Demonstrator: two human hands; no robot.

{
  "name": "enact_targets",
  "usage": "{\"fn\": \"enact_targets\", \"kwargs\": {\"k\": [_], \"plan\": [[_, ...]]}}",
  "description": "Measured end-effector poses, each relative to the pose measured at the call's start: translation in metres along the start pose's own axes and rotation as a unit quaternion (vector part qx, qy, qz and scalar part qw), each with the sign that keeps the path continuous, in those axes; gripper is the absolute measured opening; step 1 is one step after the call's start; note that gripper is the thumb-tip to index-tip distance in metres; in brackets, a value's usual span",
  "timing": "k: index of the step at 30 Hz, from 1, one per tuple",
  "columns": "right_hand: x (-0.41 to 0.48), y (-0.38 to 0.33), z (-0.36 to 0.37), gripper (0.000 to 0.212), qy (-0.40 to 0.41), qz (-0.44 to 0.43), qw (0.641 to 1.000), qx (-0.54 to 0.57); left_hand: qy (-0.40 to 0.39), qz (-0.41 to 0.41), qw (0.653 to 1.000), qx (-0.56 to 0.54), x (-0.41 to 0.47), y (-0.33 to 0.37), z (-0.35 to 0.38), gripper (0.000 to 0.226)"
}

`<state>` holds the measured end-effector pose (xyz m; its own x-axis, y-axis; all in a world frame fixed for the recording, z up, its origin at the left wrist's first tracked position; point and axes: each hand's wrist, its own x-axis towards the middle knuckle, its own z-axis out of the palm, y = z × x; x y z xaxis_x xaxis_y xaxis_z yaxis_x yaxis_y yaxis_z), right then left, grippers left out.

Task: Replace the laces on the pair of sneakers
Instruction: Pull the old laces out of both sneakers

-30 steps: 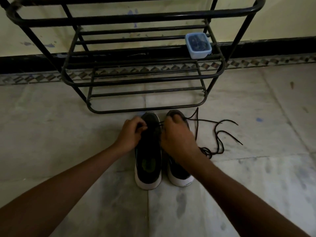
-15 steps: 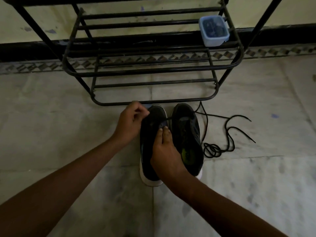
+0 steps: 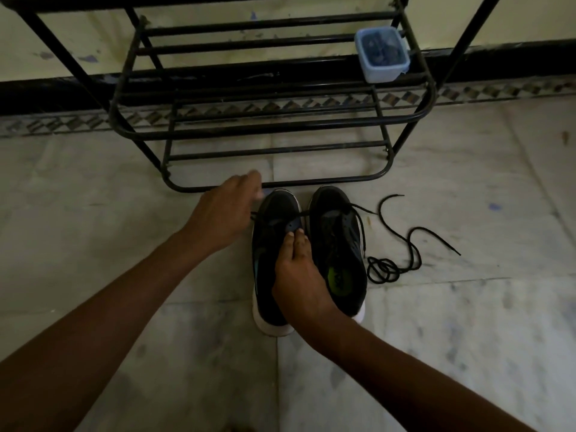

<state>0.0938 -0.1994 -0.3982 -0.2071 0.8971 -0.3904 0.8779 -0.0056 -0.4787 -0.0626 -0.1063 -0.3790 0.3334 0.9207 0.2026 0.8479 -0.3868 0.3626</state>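
Left sneaker and right sneaker stand on the floor, toes at the rack; the right hand presses straight fingers on the left sneaker to steady it, while the blurred left hand, grip indeterminable, meets a taut lace; a loose lace lies rightward.

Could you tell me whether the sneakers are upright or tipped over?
Upright: the left sneaker and right sneaker both sit on their soles, openings facing up, side by side.
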Motion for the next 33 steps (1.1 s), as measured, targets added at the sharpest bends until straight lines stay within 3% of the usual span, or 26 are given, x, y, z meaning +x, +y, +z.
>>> {"fn": "enact_targets", "kwargs": {"k": [3, 6, 8, 12, 16, 18, 20, 21, 22, 23, 24, 26, 27, 30, 33], "plan": [[0.0, 0.0, 0.0, 0.071, 0.001, 0.001, 1.0, -0.006, -0.066, 0.01, 0.99, 0.127, -0.017, -0.005, 0.011, 0.035], [-0.001, -0.001, -0.001, 0.071, 0.003, 0.004, 1.0, -0.006, -0.06, 0.053, 0.994, 0.08, -0.024, -0.011, 0.015, 0.013], [-0.001, -0.001, -0.002, 0.07, 0.004, 0.003, 1.0, -0.005, -0.035, 0.076, 0.994, 0.067, -0.024, -0.02, 0.019, 0.034], [-0.001, -0.001, -0.001, 0.07, 0.0, 0.007, 1.0, -0.005, 0.032, -0.002, 0.999, -0.033, -0.016, -0.017, 0.024, 0.039], [-0.001, -0.001, 0.001, 0.071, 0.001, 0.007, 1.0, -0.008, 0.081, -0.08, 0.976, -0.184, -0.002, 0.001, 0.017, 0.03], [-0.001, 0.0, 0.002, 0.071, 0.002, 0.008, 1.0, -0.006, 0.052, -0.122, 0.923, -0.361, 0.002, 0.012, 0.011, 0.028], [-0.001, 0.0, 0.002, 0.071, 0.004, 0.005, 1.0, -0.008, 0.051, -0.19, 0.819, -0.539, 0.006, 0.02, 0.011, 0.036], [-0.001, 0.0, 0.002, 0.071, 0.002, 0.005, 1.0, -0.009, 0.051, -0.233, 0.772, -0.589, 0.009, 0.021, 0.012, 0.039], [-0.001, 0.0, 0.002, 0.07, 0.0, 0.005, 1.0, -0.01, 0.054, -0.265, 0.756, -0.595, 0.011, 0.023, 0.012, 0.04], [-0.001, 0.0, 0.002, 0.07, -0.001, 0.005, 1.0, -0.011, 0.059, -0.271, 0.784, -0.556, 0.014, 0.022, 0.015, 0.039], [-0.001, 0.0, 0.002, 0.07, -0.001, 0.006, 1.0, -0.012, 0.062, -0.246, 0.848, -0.465, 0.015, 0.018, 0.019, 0.035], [0.0, 0.0, 0.003, 0.071, 0.0, 0.007, 1.0, -0.014, 0.06, -0.125, 0.971, -0.197, 0.012, 0.011, 0.025, 0.023], [0.0, 0.0, 0.003, 0.071, 0.0, 0.007, 1.0, -0.014, 0.049, -0.063, 0.994, -0.081, 0.009, 0.009, 0.026, 0.018], [0.001, 0.001, 0.005, 0.072, 0.0, 0.005, 1.0, -0.014, 0.007, 0.034, 0.993, 0.115, -0.002, 0.005, 0.027, 0.022], [0.001, 0.0, 0.005, 0.071, 0.004, 0.004, 1.0, -0.013, -0.032, 0.042, 0.981, 0.186, -0.007, 0.008, 0.027, 0.023]]}}
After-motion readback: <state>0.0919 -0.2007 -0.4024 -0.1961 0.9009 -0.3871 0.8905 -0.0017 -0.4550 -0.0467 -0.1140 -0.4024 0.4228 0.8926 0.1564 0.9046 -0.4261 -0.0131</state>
